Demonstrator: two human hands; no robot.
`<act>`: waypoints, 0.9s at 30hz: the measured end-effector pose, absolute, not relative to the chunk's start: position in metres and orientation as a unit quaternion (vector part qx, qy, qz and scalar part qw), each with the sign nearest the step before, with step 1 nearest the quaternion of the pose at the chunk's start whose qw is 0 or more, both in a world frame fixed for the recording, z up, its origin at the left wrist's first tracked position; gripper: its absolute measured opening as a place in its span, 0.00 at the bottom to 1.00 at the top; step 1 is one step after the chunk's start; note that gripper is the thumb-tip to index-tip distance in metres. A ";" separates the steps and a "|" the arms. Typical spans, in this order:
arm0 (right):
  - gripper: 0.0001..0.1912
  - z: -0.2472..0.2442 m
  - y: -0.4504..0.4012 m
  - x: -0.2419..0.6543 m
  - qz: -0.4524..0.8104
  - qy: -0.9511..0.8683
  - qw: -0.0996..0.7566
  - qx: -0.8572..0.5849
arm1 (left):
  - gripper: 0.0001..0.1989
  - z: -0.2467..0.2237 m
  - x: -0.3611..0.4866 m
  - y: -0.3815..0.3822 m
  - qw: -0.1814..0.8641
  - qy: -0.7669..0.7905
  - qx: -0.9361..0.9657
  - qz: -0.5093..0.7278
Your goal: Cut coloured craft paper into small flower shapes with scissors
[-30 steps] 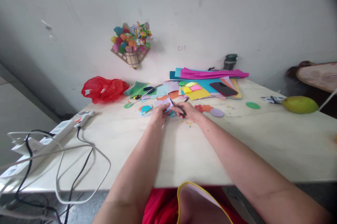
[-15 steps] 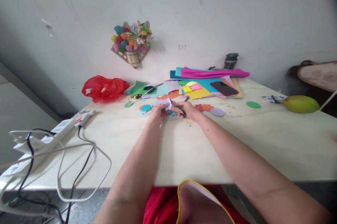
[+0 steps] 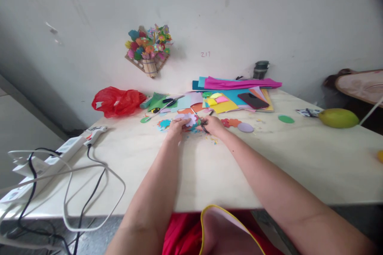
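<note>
My left hand pinches a lilac paper flower with scalloped petals, its face turned up. In my right hand is a pair of scissors with black handles, its blades pointing up and left beside the flower's right edge. A blue flower cutout lies left of my left hand. To the right of my right hand are a red flower, an orange flower and a lilac paper disc. Small coloured scraps are scattered below and between my hands.
Coloured sheets, a phone and a second pair of scissors lie at the back. A red plastic bag is at the back left. A power strip with loose cables occupies the left; a green-yellow mango sits right.
The lilac flower has turned flatter, so its petals show fully. The scissors have drawn slightly away to the right of it. The whole view has shifted a little.
</note>
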State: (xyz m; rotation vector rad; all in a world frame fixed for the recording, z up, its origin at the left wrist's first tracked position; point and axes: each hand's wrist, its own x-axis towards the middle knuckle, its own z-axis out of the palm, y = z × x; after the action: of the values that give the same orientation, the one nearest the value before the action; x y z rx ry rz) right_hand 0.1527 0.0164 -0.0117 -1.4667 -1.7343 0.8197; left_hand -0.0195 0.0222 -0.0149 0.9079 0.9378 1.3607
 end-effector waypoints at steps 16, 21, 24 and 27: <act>0.14 0.012 -0.004 0.152 0.049 -0.736 0.161 -0.655 | 0.19 -0.013 -0.013 0.011 0.565 0.383 0.498 0.534; 0.16 0.011 -0.005 0.152 0.036 -0.756 0.153 -0.635 | 0.19 -0.012 -0.011 0.011 0.560 0.383 0.498 0.540; 0.13 0.009 -0.001 0.153 0.056 -0.747 0.182 -0.637 | 0.20 -0.014 -0.012 0.012 0.558 0.383 0.501 0.540; 0.14 0.008 0.005 0.155 0.154 -0.705 0.276 -0.635 | 0.21 -0.016 -0.013 0.014 0.557 0.379 0.509 0.536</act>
State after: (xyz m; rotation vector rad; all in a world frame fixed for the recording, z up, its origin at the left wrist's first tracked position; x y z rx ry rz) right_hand 0.1555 0.0054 0.0077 -1.7051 -1.8944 0.4131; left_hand -0.0129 0.0143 -0.0160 1.2014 0.8935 1.2641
